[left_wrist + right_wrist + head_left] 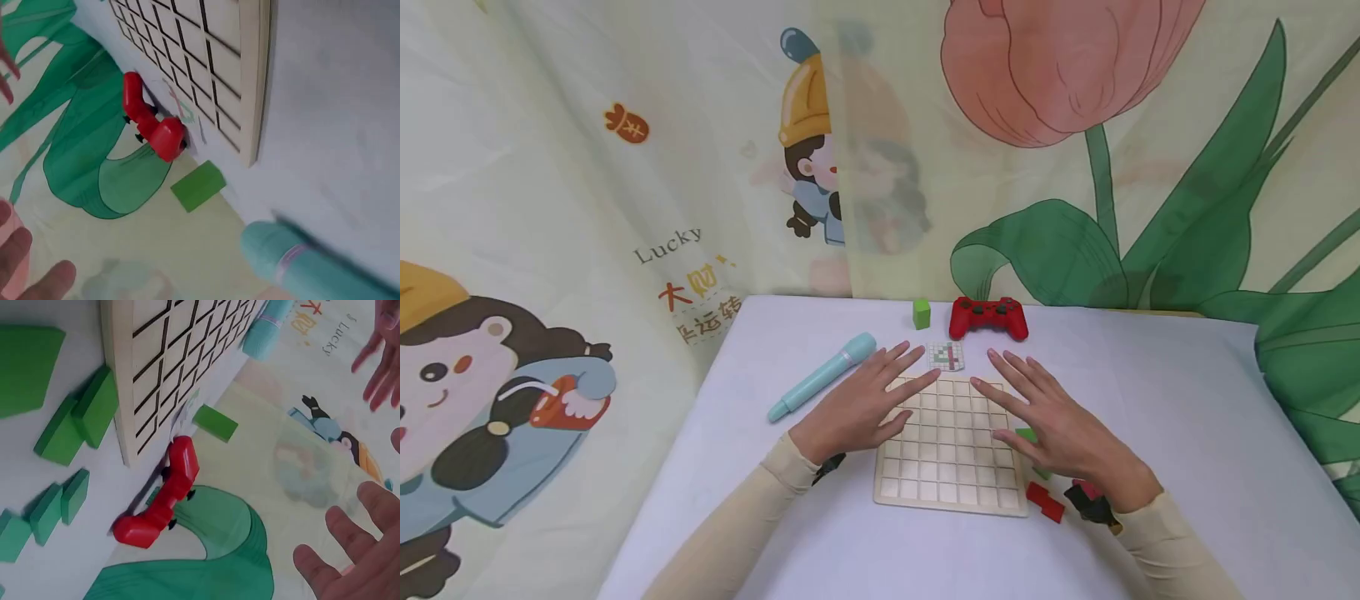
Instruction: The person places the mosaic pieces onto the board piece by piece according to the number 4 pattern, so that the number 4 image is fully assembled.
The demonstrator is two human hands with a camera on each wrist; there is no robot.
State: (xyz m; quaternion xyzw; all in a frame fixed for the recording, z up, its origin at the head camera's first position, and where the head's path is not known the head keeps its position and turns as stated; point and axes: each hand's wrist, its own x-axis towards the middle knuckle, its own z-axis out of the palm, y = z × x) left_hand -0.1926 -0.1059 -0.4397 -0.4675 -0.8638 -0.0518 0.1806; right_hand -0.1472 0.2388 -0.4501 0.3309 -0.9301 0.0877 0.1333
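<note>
Both the left hand (859,406) and right hand (1051,427) rest flat, fingers straight, on the gridded pale wooden board (951,454): probably light, stiff; best gripped by its 2 side edges.

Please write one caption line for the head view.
Two open hands hover over a wooden grid board on a white table.
</note>
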